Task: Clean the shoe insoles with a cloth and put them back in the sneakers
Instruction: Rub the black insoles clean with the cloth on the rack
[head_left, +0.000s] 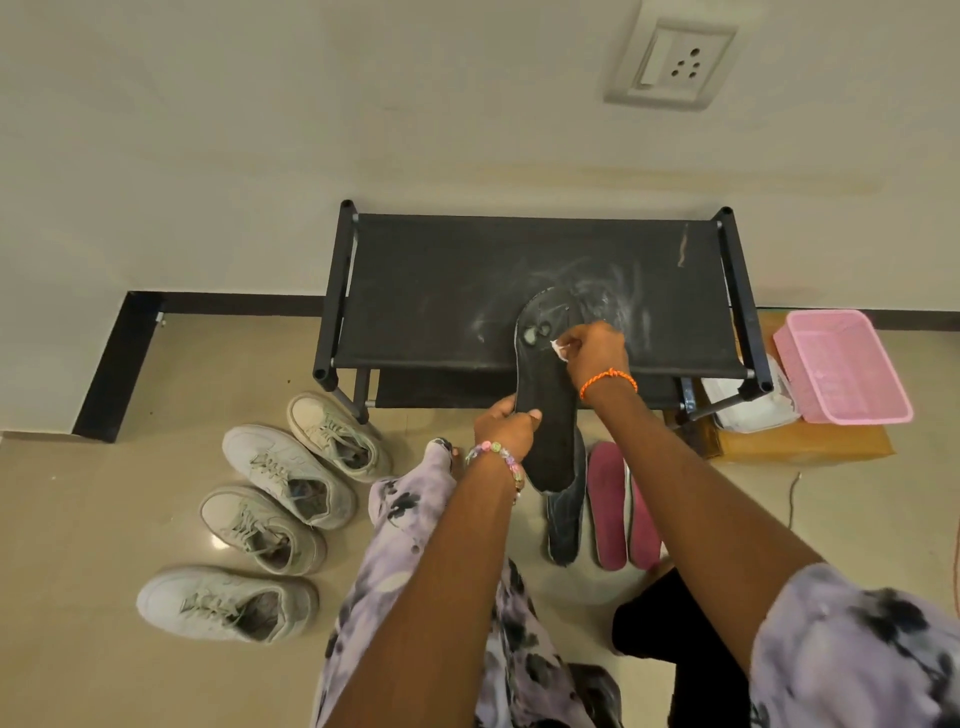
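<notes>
A black insole (545, 384) with pale worn patches near its toe lies with that end on the black fabric rack (441, 291). My left hand (505, 423) grips the insole's left edge near the middle. My right hand (595, 347) pinches a small white cloth (558, 349) against the insole's upper part. Another dark insole (566, 519) and two pink insoles (608, 504) lie on the floor below. Several white sneakers (288, 473) stand in a row on the floor at the left.
A pink plastic basket (841, 364) and a white packet (753, 405) sit on a brown box (805, 447) to the right of the rack. The wall carries a socket plate (672, 62). My knees in patterned trousers fill the bottom centre.
</notes>
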